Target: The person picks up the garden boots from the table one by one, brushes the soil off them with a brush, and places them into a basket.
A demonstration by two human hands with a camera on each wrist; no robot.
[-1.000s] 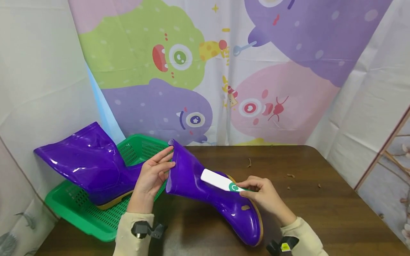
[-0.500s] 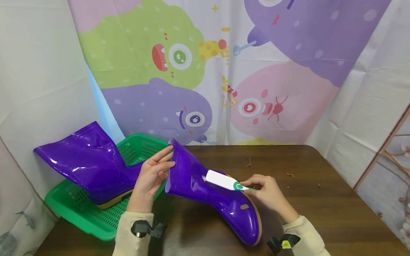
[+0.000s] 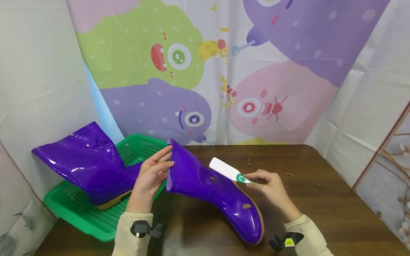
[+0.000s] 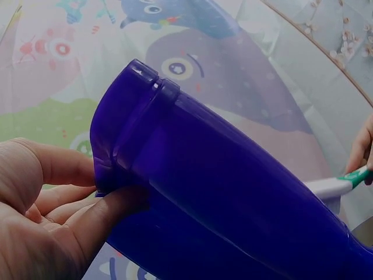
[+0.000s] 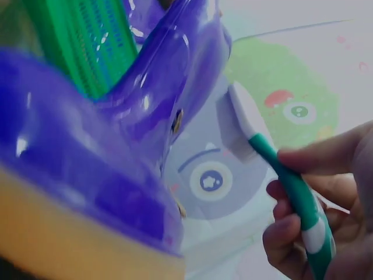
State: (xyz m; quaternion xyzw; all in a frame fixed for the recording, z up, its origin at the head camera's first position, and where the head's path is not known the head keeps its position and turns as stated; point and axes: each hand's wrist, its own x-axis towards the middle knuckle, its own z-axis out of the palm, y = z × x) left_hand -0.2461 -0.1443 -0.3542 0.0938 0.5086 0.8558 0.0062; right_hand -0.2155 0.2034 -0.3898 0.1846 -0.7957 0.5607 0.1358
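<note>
My left hand (image 3: 153,174) pinches the top rim of a glossy purple rain boot (image 3: 189,170), thumb on one side and fingers on the other, as the left wrist view shows. The boot leans with its toe toward the front of the table. A brown fleck (image 3: 212,179) sticks near its ankle and a larger brown patch (image 3: 246,206) sits on the toe part. In my right hand (image 3: 270,186) is a brush (image 5: 291,186) with a green handle and white head. In the right wrist view its pale bristles (image 5: 231,131) face the boot, apart from it.
At the left, a green plastic basket (image 3: 80,224) holds a second purple boot (image 3: 86,163), whose shaft sticks out over the rim. Several small brown bits (image 3: 289,174) lie on the dark wooden table (image 3: 333,213). A cartoon-print curtain (image 3: 221,131) hangs behind.
The right hand has drawn the brush rightward and lifted it off the boot, so the brown fleck near the ankle now shows. The left hand keeps its hold on the rim.
</note>
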